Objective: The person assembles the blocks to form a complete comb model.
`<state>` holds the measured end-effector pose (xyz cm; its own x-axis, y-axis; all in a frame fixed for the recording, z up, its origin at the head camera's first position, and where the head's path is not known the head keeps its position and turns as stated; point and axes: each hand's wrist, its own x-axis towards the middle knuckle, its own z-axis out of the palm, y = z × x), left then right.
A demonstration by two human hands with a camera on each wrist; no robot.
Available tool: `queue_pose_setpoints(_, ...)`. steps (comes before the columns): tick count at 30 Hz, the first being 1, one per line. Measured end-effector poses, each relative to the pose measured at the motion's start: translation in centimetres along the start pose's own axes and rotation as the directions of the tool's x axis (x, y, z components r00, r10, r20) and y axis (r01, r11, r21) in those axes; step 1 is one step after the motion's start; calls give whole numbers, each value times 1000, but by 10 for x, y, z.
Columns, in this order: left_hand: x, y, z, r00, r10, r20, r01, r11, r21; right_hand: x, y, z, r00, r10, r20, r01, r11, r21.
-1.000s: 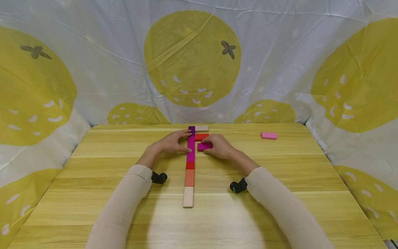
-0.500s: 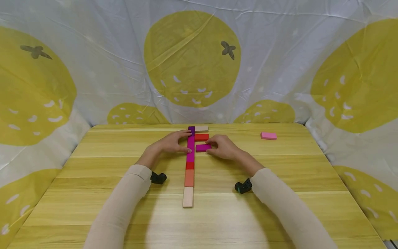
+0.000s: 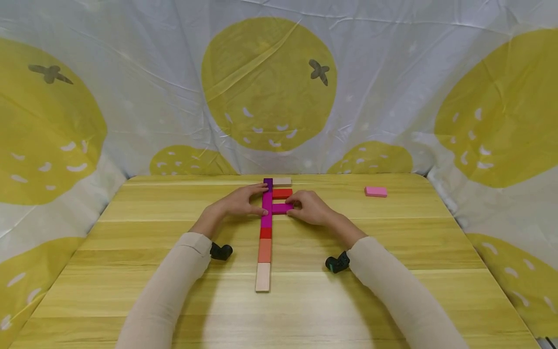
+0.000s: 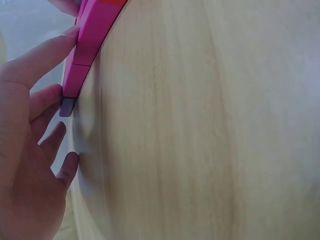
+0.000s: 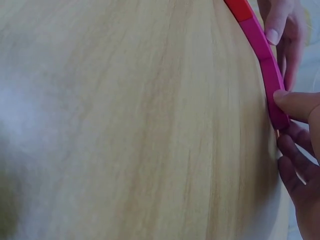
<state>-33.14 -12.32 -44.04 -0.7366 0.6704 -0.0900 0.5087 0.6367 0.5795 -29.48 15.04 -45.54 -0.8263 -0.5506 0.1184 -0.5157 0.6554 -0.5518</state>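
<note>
A column of flat wooden blocks runs down the table: a purple block (image 3: 268, 182) at the far end, magenta ones (image 3: 266, 220), a red block (image 3: 265, 233), a salmon block (image 3: 264, 250) and a beige block (image 3: 262, 277) nearest me. My left hand (image 3: 237, 199) rests its thumb and fingertips against the column's left side; the other fingers are spread in the left wrist view. My right hand (image 3: 311, 207) pinches the right end of a magenta block (image 3: 280, 209) lying crosswise, its left end against the column. Part of this block is hidden by my fingers.
Two more crosswise blocks, one beige (image 3: 282, 182) and one red (image 3: 282, 194), extend right from the column's far part. A pink block (image 3: 376, 192) lies apart at the far right of the wooden table (image 3: 331, 310). A patterned cloth (image 3: 375, 97) hangs behind.
My right hand has slid the crosswise magenta block left until the gap to the column closed. It shifted its hold slightly on the way. My left hand has stayed in place.
</note>
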Motion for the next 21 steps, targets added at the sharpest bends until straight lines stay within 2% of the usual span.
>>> queue_pose_setpoints(12,-2,-2,3,1000,14,-15,-14,1000,17,-2,-1,-3,1000,3,17,-3,1000,6)
queue_pose_setpoints(17,-10,2,3,998,45,-40,-43,998,44,-9,3,-15,1000,9,23,-10,999,36)
queue_pose_setpoints(21,-20,10,6,994,103,-43,-101,994,40,-19,11,-33,1000,25,9,-26,999,33)
